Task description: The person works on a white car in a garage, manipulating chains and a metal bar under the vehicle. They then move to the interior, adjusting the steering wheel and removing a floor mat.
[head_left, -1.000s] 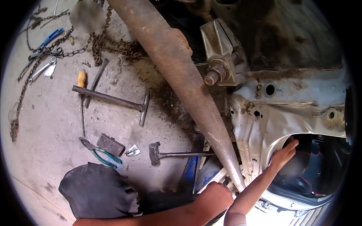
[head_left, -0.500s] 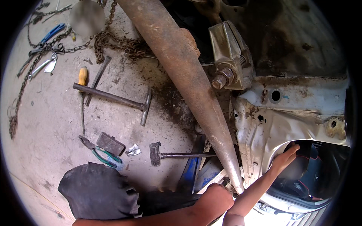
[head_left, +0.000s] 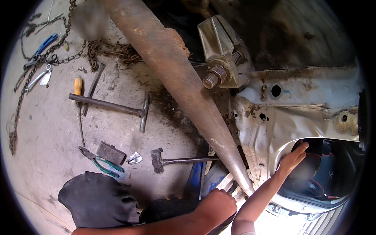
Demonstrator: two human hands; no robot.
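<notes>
My left hand (head_left: 217,205) is curled into a fist close to the narrow lower end of a big rusty metal pipe (head_left: 176,82). Whatever lies inside that fist is hidden. Farther right, my right hand (head_left: 293,158) rests at the curved edge of an opening in a white, dented car body panel (head_left: 286,121), its fingers stretched out along the rim. The pipe slants from the top down to the bare car metal between both arms. A heavy metal clamp (head_left: 224,51) with a thick bolt and nut grips the panel's upper part.
On the concrete floor lie a sledgehammer (head_left: 157,161), a T-shaped metal bar (head_left: 113,105), a yellow-handled screwdriver (head_left: 78,85), green-handled pliers (head_left: 107,166), a metal block (head_left: 111,153) and a rusty chain (head_left: 94,55). My dark-clothed knee (head_left: 98,199) is at lower left.
The view has shifted, so the pipe and clamp sit farther left and slightly higher. My left fist has shifted slightly left; my right hand stays at the opening's edge.
</notes>
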